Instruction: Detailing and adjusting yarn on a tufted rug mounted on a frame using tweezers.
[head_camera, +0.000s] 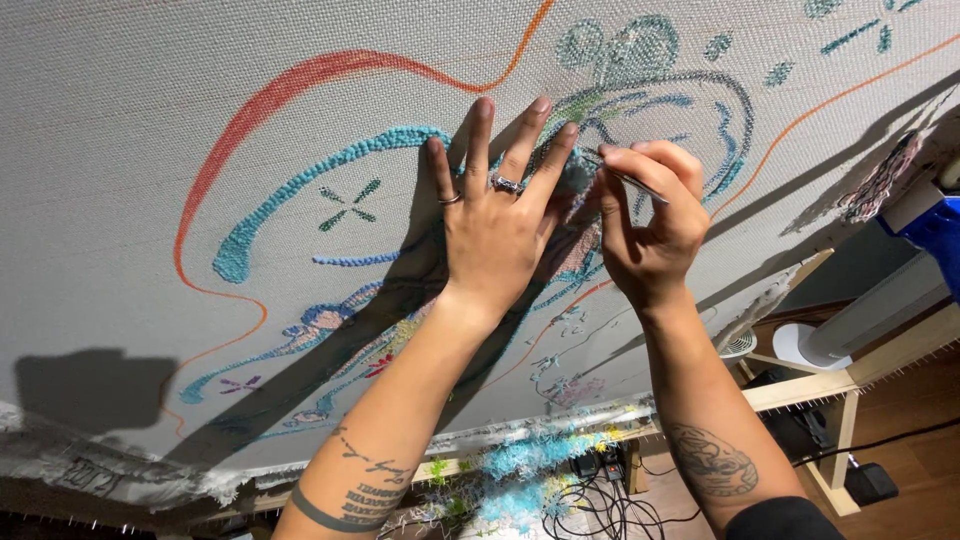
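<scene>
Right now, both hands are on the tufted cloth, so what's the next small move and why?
Probably a short snip or pluck at the teal yarn tuft. The left hand lies flat on the stretched backing cloth, fingers spread beside that tuft, while the right hand pinches a thin metal tool with its tip pointing there. I can't tell whether it is scissors or tweezers.

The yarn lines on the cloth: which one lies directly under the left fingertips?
The thick teal looped line, curving from the lower left up to the left hand. The orange lines are thin, flat and pass farther off.
</scene>
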